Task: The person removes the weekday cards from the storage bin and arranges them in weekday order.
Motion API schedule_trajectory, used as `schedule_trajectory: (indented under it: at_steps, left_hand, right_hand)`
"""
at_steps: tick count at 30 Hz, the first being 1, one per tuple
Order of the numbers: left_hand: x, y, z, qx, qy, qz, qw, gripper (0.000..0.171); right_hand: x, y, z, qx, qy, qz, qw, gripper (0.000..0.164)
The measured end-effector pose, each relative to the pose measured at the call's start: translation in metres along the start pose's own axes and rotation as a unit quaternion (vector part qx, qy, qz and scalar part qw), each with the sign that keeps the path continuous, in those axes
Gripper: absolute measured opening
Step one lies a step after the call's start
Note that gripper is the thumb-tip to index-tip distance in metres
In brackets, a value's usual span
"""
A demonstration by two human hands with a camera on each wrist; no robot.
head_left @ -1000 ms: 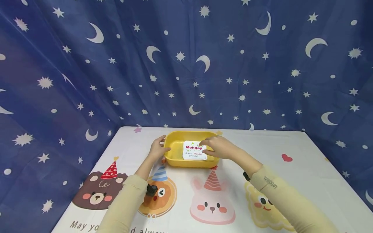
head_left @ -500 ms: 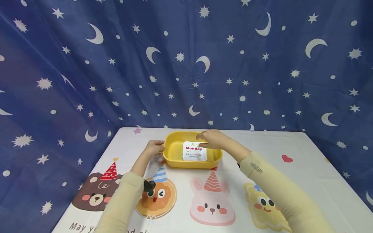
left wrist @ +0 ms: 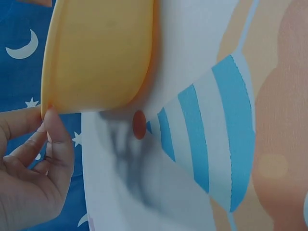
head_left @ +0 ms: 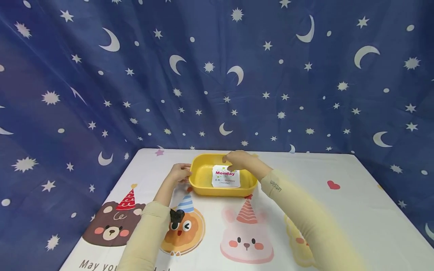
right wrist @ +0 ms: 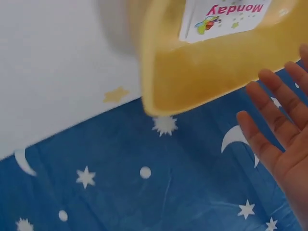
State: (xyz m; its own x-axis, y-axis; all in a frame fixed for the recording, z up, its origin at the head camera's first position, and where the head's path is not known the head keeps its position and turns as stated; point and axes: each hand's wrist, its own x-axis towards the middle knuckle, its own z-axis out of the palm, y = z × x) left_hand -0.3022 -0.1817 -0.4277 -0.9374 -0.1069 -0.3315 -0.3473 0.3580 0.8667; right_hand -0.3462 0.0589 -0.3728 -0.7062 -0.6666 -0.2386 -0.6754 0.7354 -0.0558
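A yellow plastic basin point(head_left: 220, 192) with rounded corners sits at the far part of the table. Inside it lies a stack of white cards point(head_left: 225, 181), whose top one reads "Monday" in red letters. My left hand point(head_left: 178, 173) pinches the basin's left rim between thumb and fingers, as the left wrist view also shows at the basin wall point(left wrist: 101, 53). Over the basin's far right part hovers my right hand point(head_left: 241, 160), overlapping the card's upper right corner in the head view. Its fingers point(right wrist: 262, 103) are spread and hold nothing.
The table wears a white cloth printed with cartoon animals, such as a bear point(head_left: 110, 227) and a pink rabbit point(head_left: 246, 242). Behind and to the left hangs a dark blue curtain point(head_left: 257, 75) with stars and moons.
My right hand has let go at the card's right edge, lifted and moved left over the basin. My left hand has shifted outward, its thumb leaving the basin's inside for the rim.
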Motion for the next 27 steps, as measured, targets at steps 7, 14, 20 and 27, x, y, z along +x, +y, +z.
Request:
schedule_trajectory:
  at_steps: [7,14,20,27]
  left_hand:
    - [-0.007,0.002,-0.005,0.001,0.009,0.006,0.9999,0.043]
    - [-0.007,0.001,0.005,-0.014,0.019,0.012,0.9997,0.042]
    - [-0.006,-0.006,0.006,-0.016,0.031,0.026,0.9991,0.041]
    - [-0.005,-0.004,0.005,-0.004,0.030,0.032,0.9990,0.040]
  right_hand:
    - [0.027,-0.004,0.002,0.010,-0.013,0.001,1.000,0.039]
    - [0.038,-0.004,0.010,-0.011,-0.034,0.013,0.999,0.038]
    - [0.045,-0.008,0.016,-0.008,-0.089,0.045,0.995,0.046]
    - [0.049,-0.010,0.017,0.015,-0.105,0.068,0.992,0.052]
